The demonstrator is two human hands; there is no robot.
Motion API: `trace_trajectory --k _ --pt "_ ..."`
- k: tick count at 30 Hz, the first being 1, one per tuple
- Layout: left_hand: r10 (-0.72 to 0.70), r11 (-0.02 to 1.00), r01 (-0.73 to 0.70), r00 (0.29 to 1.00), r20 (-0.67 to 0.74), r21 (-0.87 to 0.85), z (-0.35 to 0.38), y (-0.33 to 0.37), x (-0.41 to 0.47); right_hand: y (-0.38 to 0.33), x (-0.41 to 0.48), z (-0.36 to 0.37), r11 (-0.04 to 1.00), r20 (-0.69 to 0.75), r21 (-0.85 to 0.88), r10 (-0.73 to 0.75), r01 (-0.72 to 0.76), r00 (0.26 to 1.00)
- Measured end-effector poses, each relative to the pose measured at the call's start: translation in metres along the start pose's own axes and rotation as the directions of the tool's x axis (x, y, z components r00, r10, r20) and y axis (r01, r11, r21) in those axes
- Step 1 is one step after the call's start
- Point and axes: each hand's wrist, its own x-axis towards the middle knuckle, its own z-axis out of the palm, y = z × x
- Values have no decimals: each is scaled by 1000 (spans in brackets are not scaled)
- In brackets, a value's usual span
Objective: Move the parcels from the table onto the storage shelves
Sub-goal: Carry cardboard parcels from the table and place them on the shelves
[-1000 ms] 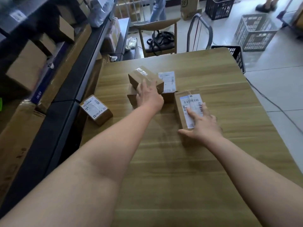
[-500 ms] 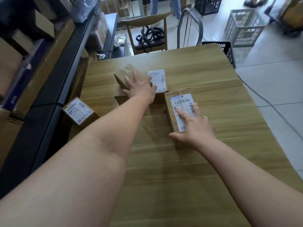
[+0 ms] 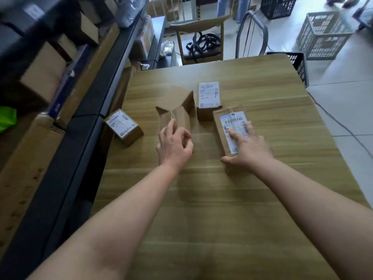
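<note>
Blur: the tilted parcel (image 3: pixel 175 104) is smeared. It is plain brown cardboard with no label face showing, and its near corner sits behind the left hand (image 3: pixel 174 145).
Covered: the near end of the long parcel (image 3: pixel 221 130) and part of its label lie under the right hand (image 3: pixel 251 151).
Writing: 3 parcels carry white shipping labels with barcodes, the print too small to read. A dark handwritten mark crosses the label of the far parcel (image 3: pixel 209 96), and I cannot make it out.
Parcels: 4 brown cardboard boxes lie on the wooden table (image 3: pixel 222 209). The edge parcel (image 3: pixel 123 126) sits at the left rim beside the shelves. The far parcel stands just behind the long one.
Left fingers: loosely curled at the tilted parcel's near corner, index tip against it. Whether they grip it I cannot tell.
Right fingers: straight and spread on the long parcel's top, thumb against its near left corner.
Shelves: dark storage shelves (image 3: pixel 60 168) run along the table's left side, and the cardboard boxes (image 3: pixel 44 75) on them are blurred.
Beyond: a wooden chair (image 3: pixel 201 25) and a grey crate (image 3: pixel 323 35).
</note>
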Motion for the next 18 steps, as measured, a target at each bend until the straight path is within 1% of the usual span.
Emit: trace_trajectory --k 3,6,7,8,9,10,11,12,13,14,16,18 --pt "-69 984 78 996 64 -158 0 -4 -44 0 -25 7 999 26 -22 -40 40 999" --pt "-126 910 157 986 105 -383 4 -2 -94 3 -63 19 996 35 -9 -92 92 995" --pt "-149 862 186 982 114 -471 5 0 -111 5 -78 23 994 37 -8 -112 112 993" --pt "-188 784 237 971 145 -574 5 1 -127 9 -91 27 991 41 -15 -132 132 990" --pt "-231 673 305 952 199 -674 4 3 -141 13 -105 31 988 47 -28 -151 152 987" --pt "-269 559 375 926 266 -740 5 3 -155 17 -117 35 984 52 -41 -170 172 984" --pt "-302 477 442 894 330 -760 6 2 -166 20 -127 39 980 53 -52 -188 191 981" --pt "-329 447 495 865 378 -745 8 0 -177 24 -135 42 977 51 -59 -203 206 978" --pt "-348 466 526 848 399 -711 9 -3 -186 26 -141 44 974 50 -61 -214 217 976" --pt "-367 521 532 846 387 -668 11 -6 -194 28 -146 46 973 49 -61 -222 225 974" --pt "-435 648 518 853 287 -558 11 -8 -201 30 -152 47 971 50 -62 -228 231 972" --pt "-518 736 541 837 177 -407 5 -2 -197 31 -156 49 971 49 -63 -228 230 973"
